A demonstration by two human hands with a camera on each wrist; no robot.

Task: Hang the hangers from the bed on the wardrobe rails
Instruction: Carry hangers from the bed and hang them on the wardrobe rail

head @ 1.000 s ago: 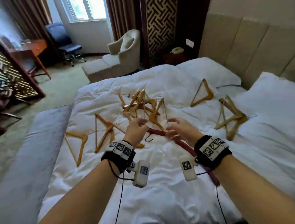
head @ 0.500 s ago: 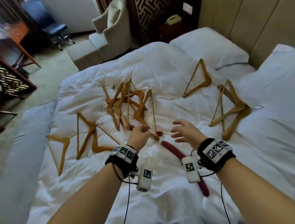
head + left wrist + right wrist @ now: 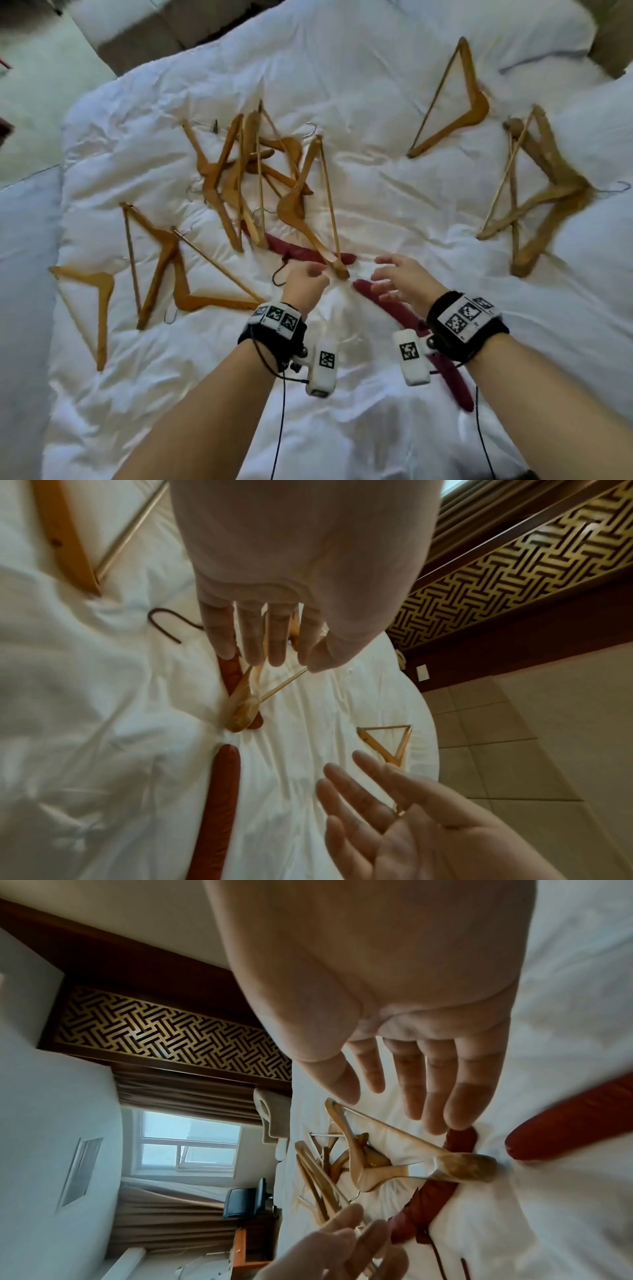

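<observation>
Many wooden hangers lie on the white bed (image 3: 376,171), with a tangled pile (image 3: 239,171) in the middle. Two dark red padded hangers lie near me. One red hanger (image 3: 298,251) (image 3: 229,669) is partly under a wooden hanger (image 3: 301,219) (image 3: 462,1167). The other red hanger (image 3: 459,394) (image 3: 222,791) runs under my right wrist. My left hand (image 3: 306,279) (image 3: 274,653) hovers by that wooden hanger's near end, fingers relaxed and holding nothing. My right hand (image 3: 394,277) (image 3: 394,1096) hovers with spread fingers above the nearer red hanger's tip.
More wooden hangers lie to the left (image 3: 164,257), at the far left (image 3: 99,298), alone at the back (image 3: 469,99) and in a pair on the right (image 3: 534,192). Pillows (image 3: 513,27) are at the head. A pale bench (image 3: 24,274) flanks the bed's left side.
A second ago both hands were down at a red hanger. The right hand has lifted off and spread its fingers. My view has tipped down and closer to the bed.
</observation>
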